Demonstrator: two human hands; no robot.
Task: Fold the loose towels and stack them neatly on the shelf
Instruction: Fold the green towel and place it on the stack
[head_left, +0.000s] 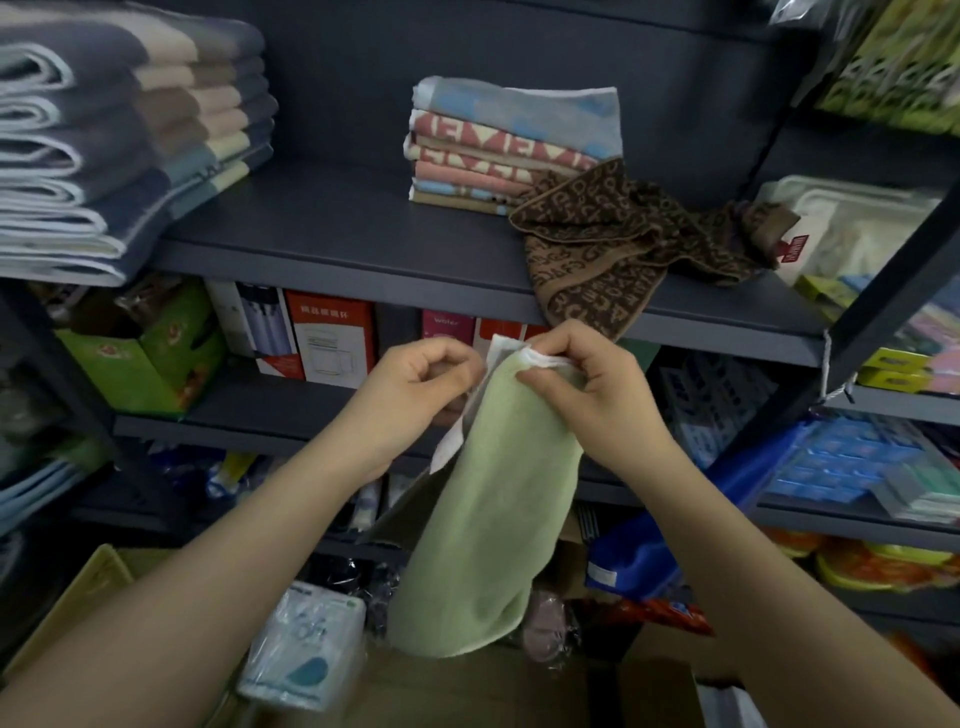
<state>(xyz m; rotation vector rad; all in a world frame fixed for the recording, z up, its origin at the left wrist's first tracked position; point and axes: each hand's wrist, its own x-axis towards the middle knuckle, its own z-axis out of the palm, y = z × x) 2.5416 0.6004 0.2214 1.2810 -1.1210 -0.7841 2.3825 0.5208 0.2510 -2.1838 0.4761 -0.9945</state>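
A pale green towel (488, 509) with white edging hangs doubled over in front of me, below the grey shelf (332, 244). My right hand (587, 384) pinches its top white edge. My left hand (415, 389) pinches the same top edge just to the left. A loose brown patterned towel (613, 249) lies crumpled on the shelf, one end drooping over the front edge. Behind it stands a small stack of folded pink, cream and blue towels (509, 150).
A tall pile of folded grey and beige towels (119, 140) fills the shelf's left end. A white bag (852, 228) sits at the right end. Boxes (327, 332) crowd the shelf below. Cardboard cartons (493, 691) and packaged goods lie on the floor.
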